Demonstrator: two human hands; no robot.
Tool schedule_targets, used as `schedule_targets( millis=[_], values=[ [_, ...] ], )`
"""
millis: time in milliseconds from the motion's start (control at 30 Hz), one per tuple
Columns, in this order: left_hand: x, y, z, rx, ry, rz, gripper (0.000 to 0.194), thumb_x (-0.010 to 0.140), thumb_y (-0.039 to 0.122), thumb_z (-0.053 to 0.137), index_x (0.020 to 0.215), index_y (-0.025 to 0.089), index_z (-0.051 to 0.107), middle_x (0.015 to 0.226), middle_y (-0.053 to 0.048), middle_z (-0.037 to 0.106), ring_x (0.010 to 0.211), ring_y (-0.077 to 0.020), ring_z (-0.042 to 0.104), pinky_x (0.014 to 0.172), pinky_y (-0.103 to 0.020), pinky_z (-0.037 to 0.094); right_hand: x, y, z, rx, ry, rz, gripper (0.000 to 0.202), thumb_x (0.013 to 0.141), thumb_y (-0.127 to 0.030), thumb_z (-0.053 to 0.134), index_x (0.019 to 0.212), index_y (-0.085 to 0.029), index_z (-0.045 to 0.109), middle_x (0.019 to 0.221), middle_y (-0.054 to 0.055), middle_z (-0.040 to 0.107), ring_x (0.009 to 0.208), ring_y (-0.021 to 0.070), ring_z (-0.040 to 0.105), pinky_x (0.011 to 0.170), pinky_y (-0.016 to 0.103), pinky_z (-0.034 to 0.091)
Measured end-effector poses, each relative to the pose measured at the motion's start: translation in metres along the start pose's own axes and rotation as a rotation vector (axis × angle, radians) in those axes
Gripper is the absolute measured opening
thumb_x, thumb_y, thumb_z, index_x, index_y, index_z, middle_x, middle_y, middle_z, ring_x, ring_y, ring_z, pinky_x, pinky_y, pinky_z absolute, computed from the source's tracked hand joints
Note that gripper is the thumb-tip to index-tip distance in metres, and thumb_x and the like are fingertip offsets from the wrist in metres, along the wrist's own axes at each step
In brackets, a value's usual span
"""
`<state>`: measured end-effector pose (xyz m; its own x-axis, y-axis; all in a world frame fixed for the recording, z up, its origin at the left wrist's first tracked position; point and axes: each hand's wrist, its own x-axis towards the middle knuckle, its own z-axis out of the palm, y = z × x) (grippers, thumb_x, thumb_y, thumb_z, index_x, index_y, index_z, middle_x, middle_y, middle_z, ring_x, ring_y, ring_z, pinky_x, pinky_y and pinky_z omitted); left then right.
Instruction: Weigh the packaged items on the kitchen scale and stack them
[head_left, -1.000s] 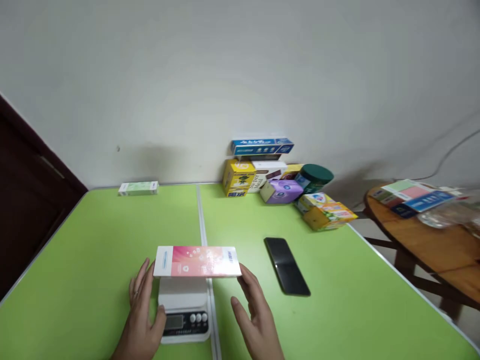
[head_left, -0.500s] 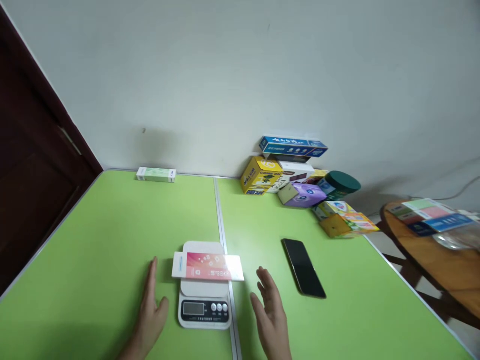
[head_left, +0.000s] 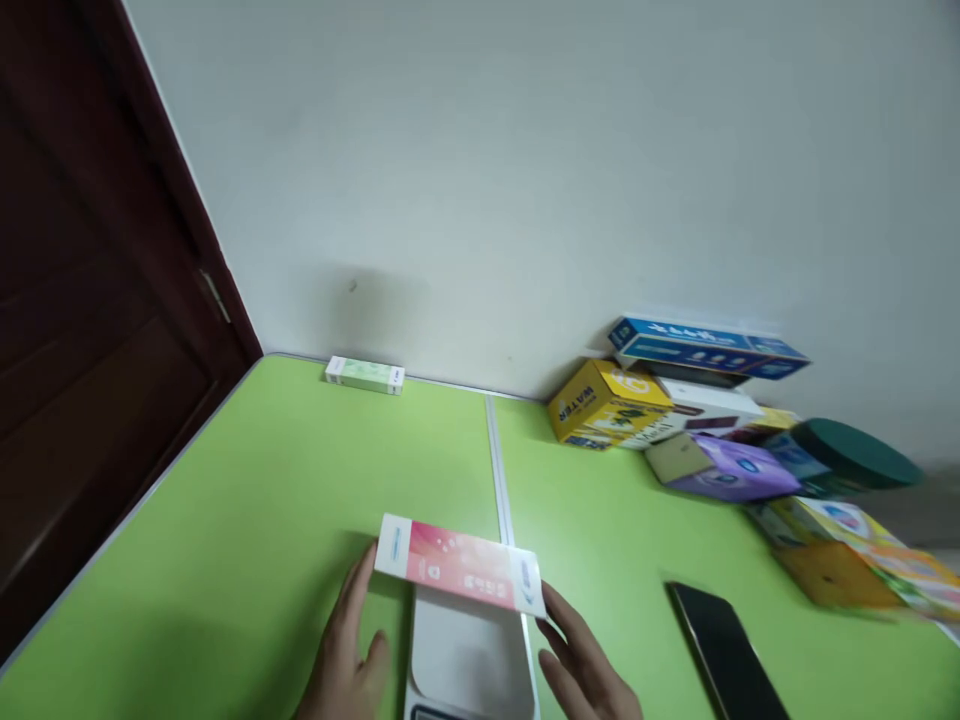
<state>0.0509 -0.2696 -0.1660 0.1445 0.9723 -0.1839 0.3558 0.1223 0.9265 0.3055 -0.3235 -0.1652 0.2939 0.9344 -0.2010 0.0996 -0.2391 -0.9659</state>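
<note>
A pink and white box (head_left: 465,566) is raised above the rear part of a white digital scale (head_left: 469,650), slightly tilted. Its left end meets the fingertips of my left hand (head_left: 349,640), and its right end meets the fingers of my right hand (head_left: 589,665). Between them, both hands grip the box by its two short ends. Only the top edge of the scale's display shows at the bottom of the view.
A black phone (head_left: 724,650) lies on the green table (head_left: 262,520) to the right. By the wall are a small green and white box (head_left: 365,375), a yellow box (head_left: 609,405), a blue long box (head_left: 709,347), a purple pack (head_left: 724,467) and a dark green-lidded container (head_left: 851,458).
My hands have closed in on the box from both sides, and it has come up off the scale. The camera view has turned left and upward.
</note>
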Motion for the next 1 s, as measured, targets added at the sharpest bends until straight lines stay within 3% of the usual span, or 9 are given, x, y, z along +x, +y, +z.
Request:
schedule_targets(
  millis=[133,367,467,567,667,800,1000],
  values=[
    [0.069,0.025,-0.031,0.013,0.110,0.029,0.064,0.077,0.008,0.040,0.141,0.014,0.032,0.149,-0.008,0.033,0.138,-0.0203,0.026,0.114,-0.040,0.021,0.073,-0.025,0.035,0.045,-0.003,-0.080,0.055,0.076,-0.044,0.060,0.128,-0.027,0.052,0.141,0.008,0.046,0.124,0.0320,0.049,0.102,0.048,0.042],
    [0.221,0.062,-0.093,0.041,0.318,0.083,0.061,0.076,0.005,0.046,0.135,0.019,0.042,0.142,-0.008,0.043,0.129,-0.0221,0.042,0.107,-0.038,0.036,0.217,-0.101,0.132,0.068,-0.038,-0.211,0.063,0.071,-0.025,0.053,0.133,-0.019,0.046,0.140,0.011,0.045,0.125,0.0297,0.047,0.107,0.050,0.034],
    [0.279,0.068,-0.117,0.042,0.399,0.107,0.063,0.072,0.000,0.044,0.132,0.020,0.046,0.139,-0.007,0.047,0.129,-0.0212,0.041,0.109,-0.037,0.031,0.263,-0.122,0.166,0.083,-0.070,-0.249,0.064,0.071,-0.022,0.050,0.135,-0.018,0.042,0.142,0.010,0.043,0.125,0.0281,0.046,0.107,0.047,0.035],
    [0.322,0.059,-0.127,0.026,0.406,0.090,0.065,0.068,-0.004,0.042,0.129,0.018,0.049,0.134,-0.007,0.053,0.128,-0.0210,0.044,0.108,-0.037,0.031,0.298,-0.119,0.190,0.082,-0.090,-0.250,0.066,0.069,-0.020,0.048,0.134,-0.016,0.042,0.140,0.011,0.046,0.125,0.0271,0.046,0.106,0.045,0.036],
    [0.347,0.039,-0.125,0.001,0.379,0.037,0.067,0.064,-0.008,0.042,0.127,0.015,0.051,0.127,-0.010,0.059,0.122,-0.0237,0.050,0.102,-0.038,0.039,0.320,-0.099,0.200,0.067,-0.072,-0.220,0.066,0.066,-0.019,0.052,0.132,-0.018,0.047,0.137,0.009,0.049,0.127,0.0290,0.044,0.107,0.047,0.033],
    [0.357,0.013,-0.114,-0.037,0.359,0.021,0.074,0.063,-0.010,0.040,0.132,0.016,0.045,0.130,-0.009,0.057,0.123,-0.0211,0.049,0.103,-0.035,0.038,0.329,-0.076,0.198,0.032,-0.047,-0.188,0.066,0.062,-0.017,0.054,0.129,-0.021,0.050,0.138,0.007,0.049,0.131,0.0304,0.038,0.110,0.049,0.026],
    [0.361,0.001,-0.104,-0.064,0.381,0.027,0.070,0.069,-0.005,0.044,0.135,0.020,0.042,0.132,-0.005,0.056,0.125,-0.0189,0.048,0.104,-0.033,0.037,0.327,-0.076,0.194,0.115,-0.124,-0.200,0.070,0.064,-0.014,0.048,0.134,-0.022,0.043,0.141,0.006,0.045,0.127,0.0269,0.043,0.106,0.045,0.036]
  ],
)
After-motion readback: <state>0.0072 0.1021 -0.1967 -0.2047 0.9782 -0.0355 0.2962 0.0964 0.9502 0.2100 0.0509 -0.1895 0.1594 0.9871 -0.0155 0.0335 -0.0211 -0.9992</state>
